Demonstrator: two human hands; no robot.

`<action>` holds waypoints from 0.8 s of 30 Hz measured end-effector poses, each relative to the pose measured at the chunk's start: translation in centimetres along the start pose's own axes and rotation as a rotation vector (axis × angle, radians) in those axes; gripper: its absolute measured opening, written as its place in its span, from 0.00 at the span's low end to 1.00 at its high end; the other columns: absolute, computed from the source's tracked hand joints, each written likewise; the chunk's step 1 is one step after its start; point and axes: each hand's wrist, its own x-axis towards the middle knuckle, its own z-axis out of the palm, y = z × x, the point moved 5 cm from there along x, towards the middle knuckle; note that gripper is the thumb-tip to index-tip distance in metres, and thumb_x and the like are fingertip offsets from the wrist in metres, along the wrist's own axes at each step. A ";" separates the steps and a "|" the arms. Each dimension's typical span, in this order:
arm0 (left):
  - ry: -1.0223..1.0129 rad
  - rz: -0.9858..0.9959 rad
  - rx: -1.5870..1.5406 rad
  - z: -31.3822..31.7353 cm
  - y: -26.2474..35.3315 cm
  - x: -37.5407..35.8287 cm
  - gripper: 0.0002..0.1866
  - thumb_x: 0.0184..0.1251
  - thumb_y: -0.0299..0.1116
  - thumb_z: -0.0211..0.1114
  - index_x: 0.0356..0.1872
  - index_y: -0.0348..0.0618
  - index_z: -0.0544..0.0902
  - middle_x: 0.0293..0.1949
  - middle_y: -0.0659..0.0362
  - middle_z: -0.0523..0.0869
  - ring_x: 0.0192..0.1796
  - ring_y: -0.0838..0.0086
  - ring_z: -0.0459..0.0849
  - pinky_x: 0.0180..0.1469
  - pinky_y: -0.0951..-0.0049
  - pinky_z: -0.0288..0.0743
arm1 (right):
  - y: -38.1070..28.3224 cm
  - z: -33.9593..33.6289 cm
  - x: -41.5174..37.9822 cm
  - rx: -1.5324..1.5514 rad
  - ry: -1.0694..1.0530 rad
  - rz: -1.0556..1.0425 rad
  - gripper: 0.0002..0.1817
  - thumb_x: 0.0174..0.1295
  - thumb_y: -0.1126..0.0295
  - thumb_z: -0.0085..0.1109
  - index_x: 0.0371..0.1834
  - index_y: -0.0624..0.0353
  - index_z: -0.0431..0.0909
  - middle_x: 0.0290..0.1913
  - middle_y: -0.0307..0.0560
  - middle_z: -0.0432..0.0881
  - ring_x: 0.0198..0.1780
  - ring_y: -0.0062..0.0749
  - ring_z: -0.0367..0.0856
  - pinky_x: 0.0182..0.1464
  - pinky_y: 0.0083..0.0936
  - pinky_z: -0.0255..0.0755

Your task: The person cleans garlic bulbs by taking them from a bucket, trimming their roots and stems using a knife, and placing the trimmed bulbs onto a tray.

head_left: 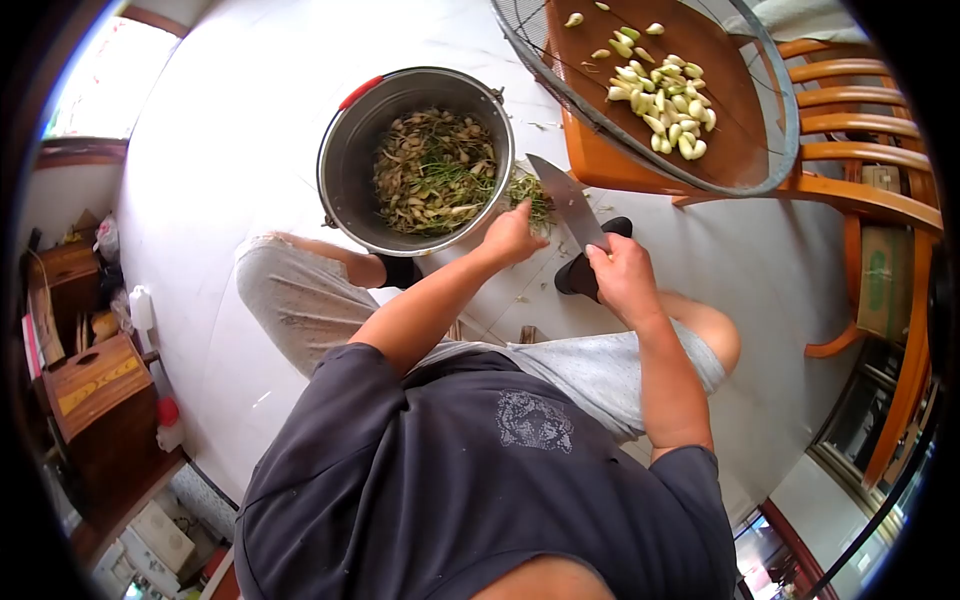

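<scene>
My right hand (pixel 626 277) is wrapped round the handle of a broad-bladed knife (pixel 572 205), whose blade points up and to the left. My left hand (pixel 512 238) is beside the bucket's right rim, thumb and index finger apart, with nothing visible between them. Just past its fingertips, a heap of green and pale trimmings (pixel 532 197) lies on the floor. The metal bucket (pixel 345 130) contains many small pale bulbs with green stems (pixel 435 170). Peeled white cloves (pixel 675 105) are piled on a round mesh-rimmed tray at upper right.
The round tray's rim (pixel 790 100) overhangs a wooden chair (pixel 850 125). A red grip (pixel 360 92) is on the bucket's handle. My feet in dark footwear (pixel 580 278) are close below the knife. Wooden boxes (pixel 95 380) stand at far left.
</scene>
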 end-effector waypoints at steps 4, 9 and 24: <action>-0.415 -0.062 -0.038 -3.1 1.9 -1.3 0.23 0.55 0.44 0.70 0.39 0.31 0.81 0.31 0.47 0.85 0.35 0.61 0.86 0.36 0.65 0.81 | 0.3 -0.3 0.0 0.042 0.015 0.009 0.12 0.58 0.67 0.58 0.27 0.67 0.76 0.24 0.62 0.78 0.31 0.57 0.79 0.34 0.40 0.71; -0.080 -0.254 -0.330 -14.1 -2.8 0.9 0.15 0.59 0.40 0.65 0.24 0.36 0.83 0.20 0.57 0.83 0.20 0.77 0.80 0.21 0.75 0.74 | 0.0 -0.7 0.0 0.096 0.019 0.003 0.12 0.58 0.66 0.57 0.27 0.67 0.76 0.24 0.63 0.78 0.31 0.58 0.78 0.34 0.40 0.70; 0.677 -0.568 -0.534 -15.1 -23.8 8.4 0.08 0.56 0.28 0.68 0.28 0.32 0.81 0.18 0.53 0.79 0.17 0.65 0.76 0.19 0.67 0.68 | -0.8 1.7 1.6 -0.037 -0.131 0.041 0.12 0.58 0.66 0.57 0.28 0.66 0.75 0.27 0.64 0.77 0.34 0.61 0.77 0.35 0.42 0.70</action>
